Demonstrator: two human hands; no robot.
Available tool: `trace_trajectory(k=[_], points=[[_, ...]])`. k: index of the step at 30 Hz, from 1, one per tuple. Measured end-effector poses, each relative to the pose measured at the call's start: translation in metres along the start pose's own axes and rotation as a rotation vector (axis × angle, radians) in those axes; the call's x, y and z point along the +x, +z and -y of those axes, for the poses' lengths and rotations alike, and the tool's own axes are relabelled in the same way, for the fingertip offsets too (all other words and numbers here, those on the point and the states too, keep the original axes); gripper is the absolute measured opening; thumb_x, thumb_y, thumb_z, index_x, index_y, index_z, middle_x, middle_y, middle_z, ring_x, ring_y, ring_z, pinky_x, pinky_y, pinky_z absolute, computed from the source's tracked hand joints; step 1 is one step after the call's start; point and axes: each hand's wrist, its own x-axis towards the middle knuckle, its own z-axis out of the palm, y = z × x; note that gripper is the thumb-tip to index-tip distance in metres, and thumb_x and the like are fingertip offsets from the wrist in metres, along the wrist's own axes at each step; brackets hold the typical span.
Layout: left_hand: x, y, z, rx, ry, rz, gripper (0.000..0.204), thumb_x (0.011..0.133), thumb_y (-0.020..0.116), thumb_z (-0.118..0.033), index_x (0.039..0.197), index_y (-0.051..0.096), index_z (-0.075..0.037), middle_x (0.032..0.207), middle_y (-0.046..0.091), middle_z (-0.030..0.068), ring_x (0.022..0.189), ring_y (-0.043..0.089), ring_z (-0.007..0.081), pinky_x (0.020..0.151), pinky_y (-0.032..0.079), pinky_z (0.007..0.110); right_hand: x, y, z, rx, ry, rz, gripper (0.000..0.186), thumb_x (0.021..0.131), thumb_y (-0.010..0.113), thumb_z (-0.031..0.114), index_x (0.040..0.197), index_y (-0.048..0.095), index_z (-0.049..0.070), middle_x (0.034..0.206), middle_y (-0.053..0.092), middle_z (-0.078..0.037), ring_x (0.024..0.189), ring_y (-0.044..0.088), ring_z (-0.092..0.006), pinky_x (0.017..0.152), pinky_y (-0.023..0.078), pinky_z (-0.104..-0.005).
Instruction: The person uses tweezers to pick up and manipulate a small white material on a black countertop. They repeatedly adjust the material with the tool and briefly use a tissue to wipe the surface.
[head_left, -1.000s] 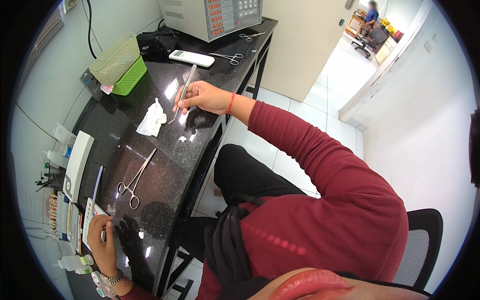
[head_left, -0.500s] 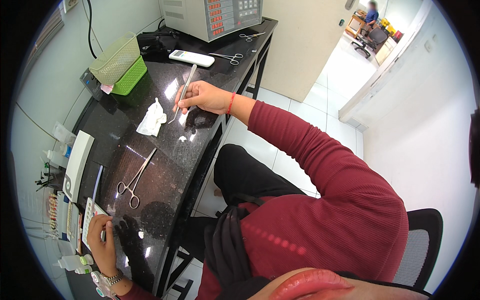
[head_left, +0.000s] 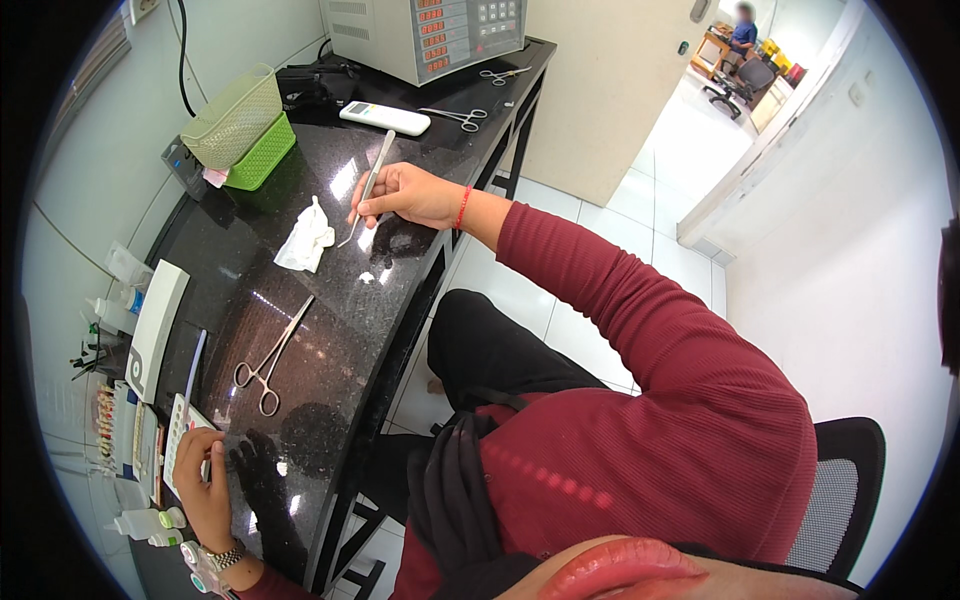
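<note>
My right hand (head_left: 405, 192) is closed in a pen-like grip on slim silver bent-tip tweezers (head_left: 378, 168). Their tip points down to the black counter, just beside a crumpled white tissue (head_left: 306, 237). A pair of scissor-handled forceps (head_left: 268, 368) lies on the counter between my two hands. At the lower left, my left hand (head_left: 204, 478), with a metal watch at the wrist, rests with loosely bent fingers against a white palette with small wells (head_left: 184, 420). Nothing shows in its fingers.
Green and cream baskets (head_left: 262, 152) stand at the back, near a white remote-like device (head_left: 385, 117). Two more scissor-handled tools, one being forceps (head_left: 460, 118), lie by a grey machine (head_left: 425, 35). Bottles (head_left: 145, 523) and a long white box (head_left: 158, 325) line the wall side.
</note>
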Motion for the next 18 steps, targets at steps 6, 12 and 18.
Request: trace_trajectory(k=[6, 12, 18], points=[[0.0005, -0.0017, 0.0017, -0.003, -0.026, 0.036, 0.010, 0.092, 0.058, -0.005, 0.094, 0.062, 0.004, 0.095, 0.063, 0.0129, 0.092, 0.061, 0.0252, 0.088, 0.045, 0.034, -0.0011, -0.0010, 0.0005, 0.003, 0.005, -0.008, 0.011, 0.091, 0.067, 0.008, 0.100, 0.065, 0.002, 0.103, 0.069, -0.014, 0.080, 0.063, -0.0128, 0.083, 0.049, -0.0281], [-0.0005, -0.0017, 0.0016, 0.000, -0.028, 0.031, 0.010, 0.092, 0.058, -0.005, 0.094, 0.062, 0.004, 0.095, 0.063, 0.0131, 0.092, 0.061, 0.0255, 0.088, 0.045, 0.034, -0.0003, -0.0004, 0.0003, 0.005, 0.001, 0.002, 0.011, 0.091, 0.067, 0.008, 0.100, 0.065, 0.002, 0.103, 0.069, -0.013, 0.080, 0.064, -0.0128, 0.083, 0.050, -0.0285], [0.0016, 0.0009, -0.0006, 0.004, 0.000, 0.012, 0.009, 0.091, 0.057, -0.003, 0.092, 0.062, 0.004, 0.092, 0.062, 0.0155, 0.087, 0.060, 0.0296, 0.082, 0.046, 0.036, -0.0010, -0.0010, -0.0005, -0.011, 0.003, -0.003, 0.011, 0.091, 0.067, 0.007, 0.100, 0.064, 0.002, 0.102, 0.069, -0.013, 0.081, 0.064, -0.0131, 0.085, 0.049, -0.0294]])
